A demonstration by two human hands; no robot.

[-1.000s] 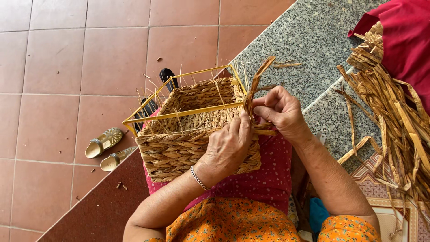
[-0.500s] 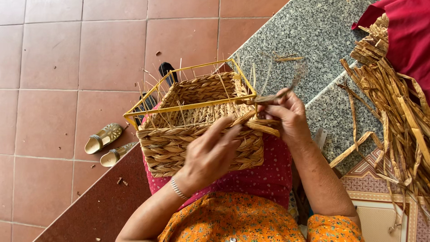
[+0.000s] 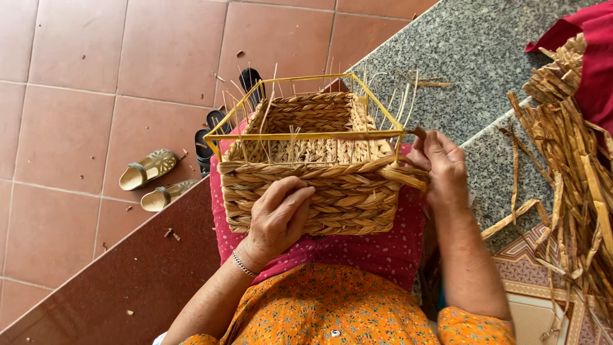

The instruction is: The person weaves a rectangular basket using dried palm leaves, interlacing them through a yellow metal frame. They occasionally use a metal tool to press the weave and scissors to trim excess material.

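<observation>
Far left of the frame: a pair of sandals [image 3: 153, 179] lies on the red-brown tiled floor [image 3: 70, 76], well apart from the work. Centre: a rectangular woven basket [image 3: 319, 191] rests on the person's lap, its yellow wire frame [image 3: 306, 135] standing above the finished woven courses, with loose upright strands rising from the rim. The left hand [image 3: 278, 217] is pressed flat against the near wall of the basket, fingers [image 3: 295, 199] bent over the braid, bracing rather than clasping; a bracelet sits at the wrist. At the basket's right corner, the right hand [image 3: 440, 169] is closed around a braided strand [image 3: 405, 176] that runs off the top course, pinching it against the corner. Right of frame: a bundle of dried fibre strips [image 3: 575, 191] lies on the grey speckled stone ledge [image 3: 472, 51], near the right hand but not touching it. A red cloth [image 3: 590, 57] occupies the upper right corner.
</observation>
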